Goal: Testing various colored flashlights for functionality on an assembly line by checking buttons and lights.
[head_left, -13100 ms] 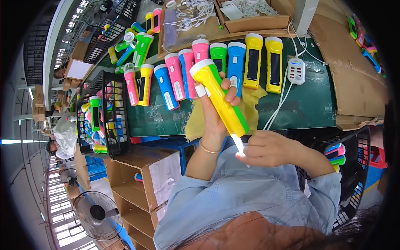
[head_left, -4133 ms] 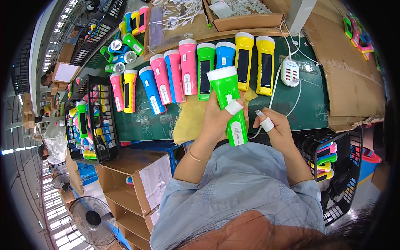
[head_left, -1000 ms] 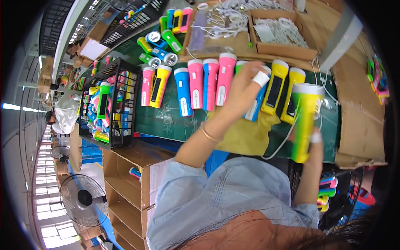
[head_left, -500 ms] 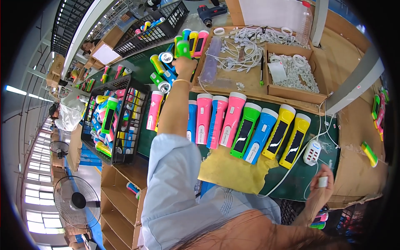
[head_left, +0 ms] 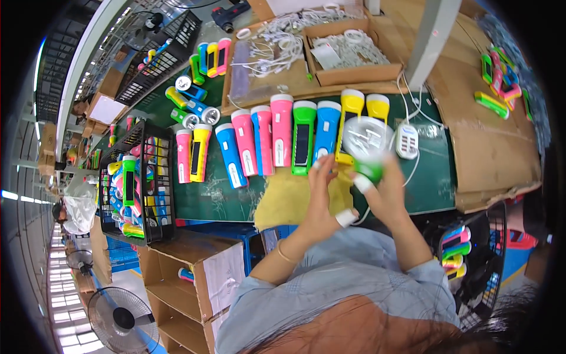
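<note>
My right hand (head_left: pixel 386 194) is closed round a green flashlight (head_left: pixel 370 171), blurred by motion, with its wide clear lens (head_left: pixel 367 138) tilted up and away from me. A white wrap covers the thumb. To its left, my left hand (head_left: pixel 320 197) has bent, parted fingers with nothing visible between them, and white wraps on the thumb and a finger. Beyond the hands lies a row of flashlights, among them a blue one (head_left: pixel 326 133), a green one (head_left: pixel 303 141), a pink one (head_left: pixel 281 133) and a yellow one (head_left: pixel 350 115) partly hidden by the lens.
A yellow cloth (head_left: pixel 280 203) lies along the green table's front edge. On the right is a white multi-port charger (head_left: pixel 407 141) with cables. A black crate (head_left: pixel 168 194) of flashlights stands left. Behind are a cardboard box (head_left: pixel 356 74) of small white parts and a metal post (head_left: pixel 435 44).
My left hand has come back from the far flashlights to the front of the table. My right hand has moved in from beside the charger and now holds a green flashlight. The view has shifted.
</note>
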`<state>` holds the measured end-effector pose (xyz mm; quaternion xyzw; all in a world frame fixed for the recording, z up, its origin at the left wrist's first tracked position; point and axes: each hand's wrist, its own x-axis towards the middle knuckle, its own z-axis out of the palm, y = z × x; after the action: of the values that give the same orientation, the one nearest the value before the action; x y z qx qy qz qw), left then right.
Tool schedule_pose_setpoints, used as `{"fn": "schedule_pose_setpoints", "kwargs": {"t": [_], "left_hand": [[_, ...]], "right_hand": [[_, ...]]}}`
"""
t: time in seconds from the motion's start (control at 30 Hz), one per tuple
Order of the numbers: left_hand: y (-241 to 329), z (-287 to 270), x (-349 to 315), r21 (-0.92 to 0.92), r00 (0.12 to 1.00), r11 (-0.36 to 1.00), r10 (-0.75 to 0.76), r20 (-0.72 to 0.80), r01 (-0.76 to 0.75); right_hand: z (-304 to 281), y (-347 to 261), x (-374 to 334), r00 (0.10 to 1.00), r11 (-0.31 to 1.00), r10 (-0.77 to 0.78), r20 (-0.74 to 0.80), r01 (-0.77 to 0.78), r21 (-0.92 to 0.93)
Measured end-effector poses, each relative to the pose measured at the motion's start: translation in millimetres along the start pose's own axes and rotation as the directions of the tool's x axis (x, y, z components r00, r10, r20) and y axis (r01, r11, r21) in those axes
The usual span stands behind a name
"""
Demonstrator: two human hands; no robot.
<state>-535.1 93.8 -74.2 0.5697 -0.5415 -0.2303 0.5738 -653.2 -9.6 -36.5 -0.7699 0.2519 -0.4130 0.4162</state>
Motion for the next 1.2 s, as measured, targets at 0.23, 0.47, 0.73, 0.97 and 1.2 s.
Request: {"fn": "schedule_pose_setpoints", "kwargs": {"t": [0.23,0.47,0.73,0.97,1.2], "left_hand": [[6,8,12,-0.568,0.943,0.787,-0.329,-0.053,0.242],[15,-9,37,-0.821,0.794,0.275,-0.525,0.308,0.501],[14,-3,55,-0.807,0.747,0.213,-0.556,0.364,0.551],[9,-21,75,-0.430,0.911,0.811,-0.405,0.079,0.397],[2,-23,102,0.649,0.938,0.726,0.019,-0.347,0.226]], "right_hand": [[8,17,-50,0.950,0.864,0.177,0.259,-0.276,0.421],[-24,33,-66,0.883,0.872,0.435,0.177,-0.462,0.164],[-24,30,-70,0.918,0.909,0.355,0.175,-0.383,0.164],[-31,30,-51,0.814,0.663,0.457,0.357,-0.580,0.474],[-18,15,-28,0.928,0.921,0.311,0.205,-0.348,0.178]]}}
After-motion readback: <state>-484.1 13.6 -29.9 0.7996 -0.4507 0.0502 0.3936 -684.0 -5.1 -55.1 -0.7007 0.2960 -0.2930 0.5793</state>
